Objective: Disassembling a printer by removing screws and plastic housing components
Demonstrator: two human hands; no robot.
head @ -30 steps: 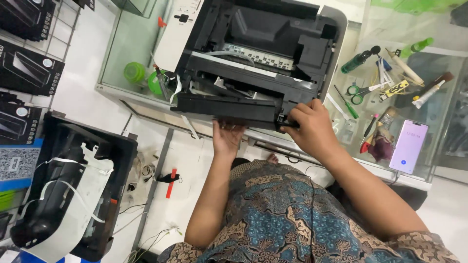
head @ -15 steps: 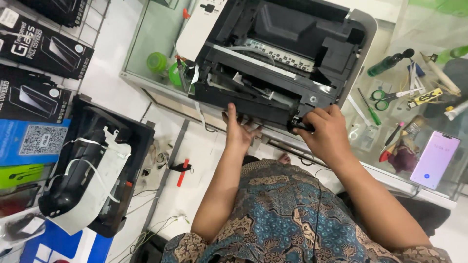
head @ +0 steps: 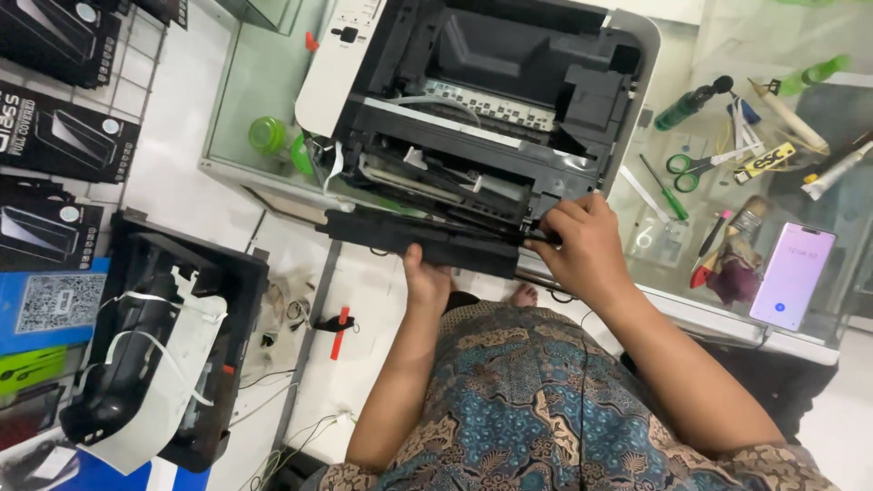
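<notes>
Just under the opened printer, long black front panel half out, gripped underneath by left hand and pinched at its end by right hand, not yet free.

Scissors and phone crowd printer's right.

The long black plastic front panel of the opened white-and-black printer now sticks out further toward the person than a second ago, hanging past the glass counter's edge. The left hand has moved under it, while the right hand has shifted to its right end
</notes>
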